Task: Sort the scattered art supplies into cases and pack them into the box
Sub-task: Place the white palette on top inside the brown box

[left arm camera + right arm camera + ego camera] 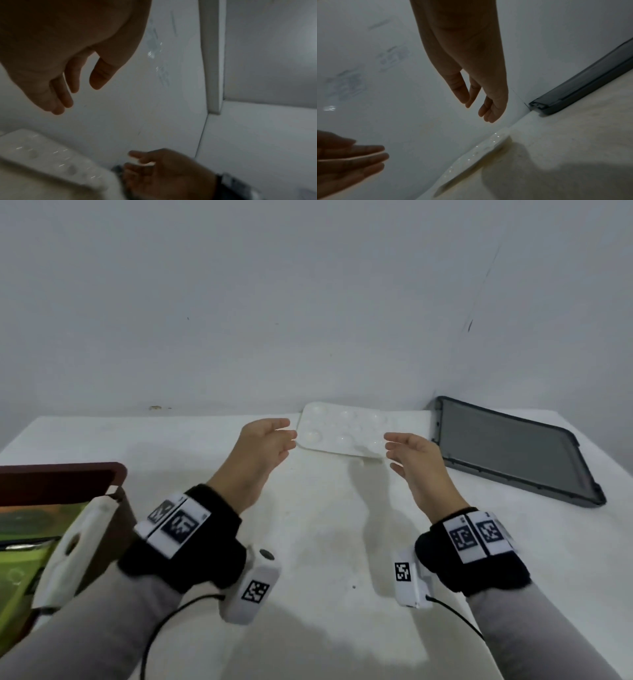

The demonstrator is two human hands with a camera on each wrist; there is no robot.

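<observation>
A white paint palette [342,429] with round wells lies flat at the back of the table, against the wall. My left hand [270,440] hovers at its left end, fingers straight and apart, holding nothing. My right hand [407,451] hovers at its right end, also open and empty. Neither hand touches the palette. In the left wrist view the palette [51,159] sits below my left hand [68,83], with my right hand [154,166] beyond. The right wrist view shows the palette's edge [476,152] under my right hand [479,102].
A dark grey flat lid [510,450] lies at the back right, near the wall corner. At the left edge stands a dark red box [61,484] with green contents and a white case [72,549] leaning in it. The white table [325,542] spreads between.
</observation>
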